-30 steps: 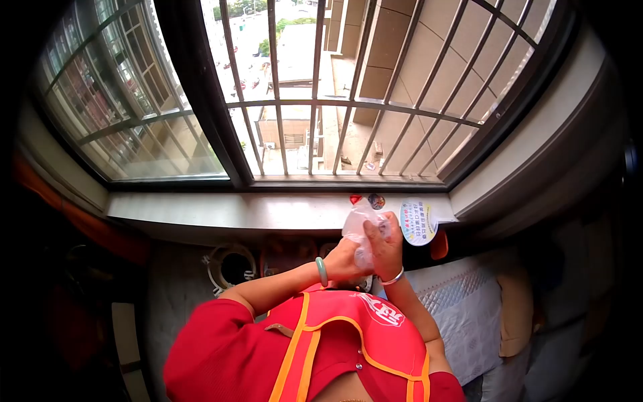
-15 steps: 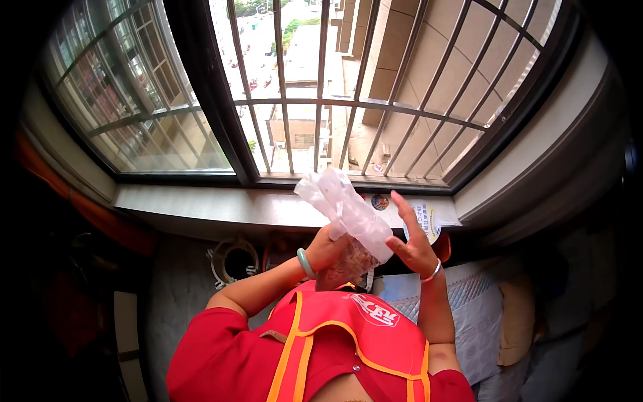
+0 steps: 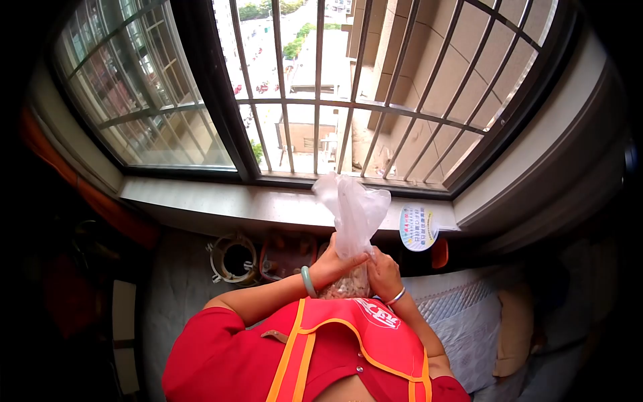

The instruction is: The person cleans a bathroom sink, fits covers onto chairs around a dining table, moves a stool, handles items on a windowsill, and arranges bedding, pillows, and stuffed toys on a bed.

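Note:
A thin, whitish plastic bag [image 3: 358,213] stands up in front of my chest, its loose top flaring toward the window. Small pinkish-brown pieces, whose kind I cannot make out, fill its lower part. My left hand [image 3: 335,263], below a green bangle, is wrapped round the bag's neck from the left. Against the neck from the right, my right hand [image 3: 384,273] has its fingers closed on the gathered plastic. The bag's bottom is partly hidden behind the red apron [image 3: 382,335].
Beyond the pale windowsill [image 3: 268,202] is a barred window [image 3: 315,102]. On the right of the sill is a round printed card [image 3: 419,229]. A round container [image 3: 234,259] and a reddish tray [image 3: 287,254] sit below, with a quilted pad [image 3: 455,308] at right.
My right hand, spread apart from the bag before, has come down and closed on its neck. The bag has turned more upright, and its top has shifted right.

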The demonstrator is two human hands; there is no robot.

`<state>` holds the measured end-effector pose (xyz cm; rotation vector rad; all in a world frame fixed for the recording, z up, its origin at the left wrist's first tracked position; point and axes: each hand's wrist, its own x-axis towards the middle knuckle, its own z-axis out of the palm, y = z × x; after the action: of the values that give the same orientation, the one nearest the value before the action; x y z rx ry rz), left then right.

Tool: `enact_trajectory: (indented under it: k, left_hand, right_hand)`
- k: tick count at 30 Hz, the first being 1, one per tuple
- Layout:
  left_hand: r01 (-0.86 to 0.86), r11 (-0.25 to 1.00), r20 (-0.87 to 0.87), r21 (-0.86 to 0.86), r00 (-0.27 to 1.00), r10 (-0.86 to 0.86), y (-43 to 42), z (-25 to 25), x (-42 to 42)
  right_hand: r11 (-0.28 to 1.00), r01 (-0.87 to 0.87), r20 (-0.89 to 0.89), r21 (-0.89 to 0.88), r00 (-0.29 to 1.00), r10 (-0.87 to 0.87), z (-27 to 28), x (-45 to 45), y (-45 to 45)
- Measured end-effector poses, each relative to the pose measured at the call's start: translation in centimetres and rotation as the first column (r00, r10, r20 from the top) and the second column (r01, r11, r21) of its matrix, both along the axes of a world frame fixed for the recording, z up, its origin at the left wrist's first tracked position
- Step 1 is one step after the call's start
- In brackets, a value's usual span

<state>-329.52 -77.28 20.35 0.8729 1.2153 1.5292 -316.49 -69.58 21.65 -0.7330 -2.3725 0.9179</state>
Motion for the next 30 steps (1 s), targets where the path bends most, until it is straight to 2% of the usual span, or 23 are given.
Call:
enact_trajectory:
  k: [1,3,4,5,7,8,9,11,12,13,15,17,19,20,21,22,23,25,26,27,29,30]
  left_hand:
    - [-0.004,1.0,0.0,0.001,1.0,0.004,0.0,-0.4,0.2]
    - [0.204,0.979,0.252,0.027,0.946,-0.204,0.0,0.0,0.2]
    - [0.254,0.967,0.295,-0.02,0.925,-0.237,-0.1,1.0,0.4]
    - [0.239,0.968,0.334,-0.073,0.921,-0.202,0.0,1.1,0.6]
    - [0.198,0.98,0.378,-0.031,0.91,-0.172,0.2,0.8,1.0]
    - [0.136,0.991,0.41,0.006,0.903,-0.126,0.2,1.2,1.5]
    - [0.132,0.991,0.413,0.004,0.902,-0.121,0.2,1.1,1.6]
    - [0.015,0.994,0.323,0.113,0.945,-0.051,0.3,0.9,1.6]
    - [-0.059,0.991,0.379,0.116,0.925,0.01,0.3,1.5,1.8]
    - [-0.065,0.991,0.379,0.12,0.925,0.014,0.3,1.7,1.6]
    - [0.002,0.992,0.395,0.126,0.917,-0.052,0.4,2.1,1.1]
    - [-0.009,0.996,0.37,0.093,0.929,-0.026,0.8,1.5,0.8]
    - [0.127,0.988,0.128,0.084,0.982,-0.137,1.2,1.6,0.7]
    - [0.113,0.99,0.083,0.079,0.989,-0.119,1.3,2.6,1.8]
    - [0.218,0.967,0.082,0.13,0.97,-0.23,1.3,2.6,2.2]
    - [0.265,0.905,-0.222,0.333,0.955,-0.198,1.2,2.1,2.5]
    - [0.305,0.876,-0.332,0.374,0.926,-0.181,1.3,1.5,2.9]
    - [0.326,0.931,-0.339,0.165,0.905,-0.257,1.5,0.1,3.9]
    - [0.335,0.94,-0.31,0.073,0.903,-0.298,1.4,-0.2,4.1]
    - [0.372,0.928,-0.171,-0.035,0.912,-0.372,1.0,1.1,4.3]
    - [0.392,0.918,-0.19,-0.058,0.898,-0.396,0.5,2.7,4.5]
    - [0.412,0.907,-0.215,-0.079,0.882,-0.42,0.5,3.1,4.3]
  right_hand:
    - [0.999,-0.026,0.002,0.044,1.0,0.026,0.1,0.2,-0.1]
    - [0.99,-0.087,-0.009,0.108,0.996,0.088,-0.2,0.2,-0.1]
    - [0.975,-0.142,-0.016,0.168,0.989,0.147,-0.3,0.4,-0.1]
    - [0.977,-0.141,-0.011,0.159,0.989,0.144,-0.5,0.6,0.0]
    - [0.968,-0.171,0.233,0.184,0.964,0.126,-0.2,0.8,0.1]
    - [0.984,-0.157,0.265,0.089,0.956,0.129,1.0,1.0,0.0]
    - [0.983,-0.161,0.267,0.086,0.954,0.133,1.5,1.2,0.0]
    - [0.976,-0.219,0.102,-0.005,0.97,0.218,2.1,1.8,0.4]
    - [0.959,-0.279,-0.01,0.055,0.96,0.28,1.8,2.2,1.1]
    - [0.957,-0.284,-0.009,0.058,0.958,0.285,1.9,3.1,1.4]
    - [0.973,-0.215,-0.079,0.086,0.972,0.221,3.9,4.7,1.6]
    - [0.975,-0.221,-0.172,0.026,0.96,0.222,7.2,5.5,1.3]
    - [0.878,-0.406,-0.196,0.252,0.867,0.458,10.1,5.4,0.4]
    - [0.784,-0.495,-0.12,0.376,0.812,0.571,11.1,5.0,-0.2]
    - [0.679,-0.558,0.052,0.476,0.789,0.612,11.5,4.6,-0.7]
    - [0.624,-0.583,0.207,0.521,0.795,0.571,12.2,4.4,-1.1]
    - [0.563,-0.613,0.354,0.554,0.786,0.507,12.8,4.2,-1.1]
    - [0.597,-0.615,0.536,0.515,0.775,0.336,12.2,4.2,0.6]
    - [0.609,-0.59,0.562,0.53,0.782,0.269,11.1,4.5,1.7]
    - [0.601,-0.541,0.517,0.588,0.823,0.235,10.0,4.7,2.8]
    - [0.737,-0.538,0.677,0.408,0.72,0.151,8.2,5.2,4.5]
    - [0.732,-0.543,0.678,0.412,0.72,0.152,7.8,5.4,5.2]
